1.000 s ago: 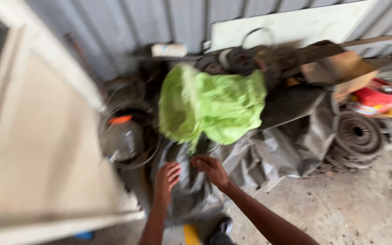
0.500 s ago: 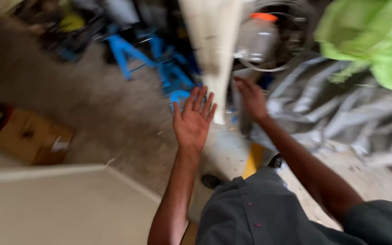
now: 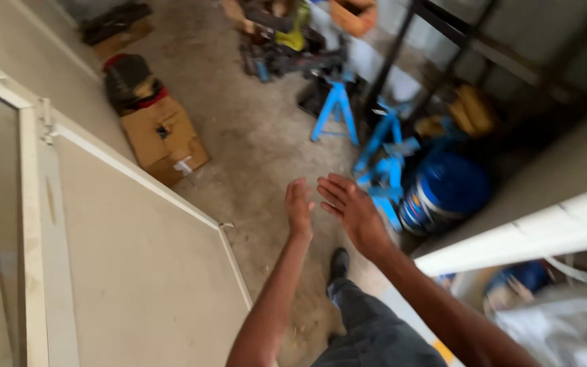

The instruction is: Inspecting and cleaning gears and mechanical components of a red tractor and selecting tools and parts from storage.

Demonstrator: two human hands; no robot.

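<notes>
Head view: my left hand (image 3: 299, 204) open, fingers spread, holding nothing. Right hand (image 3: 349, 204) open too, palm up, empty, just beside left, both in mid-air over concrete floor (image 3: 266, 136). Nearest things: white panel (image 3: 144, 272) leaning at left, blue stand (image 3: 383, 170) and blue drum (image 3: 443, 194) just past right hand. I judge panel stiff, broad, awkward; grip by framed edges. Cardboard box (image 3: 164, 139) well apart.

Workshop or storage shed — bare concrete floor (image 3: 253, 136), blue trestle stands (image 3: 338, 102), blue drum (image 3: 443, 194), cardboard box (image 3: 164, 139).
</notes>
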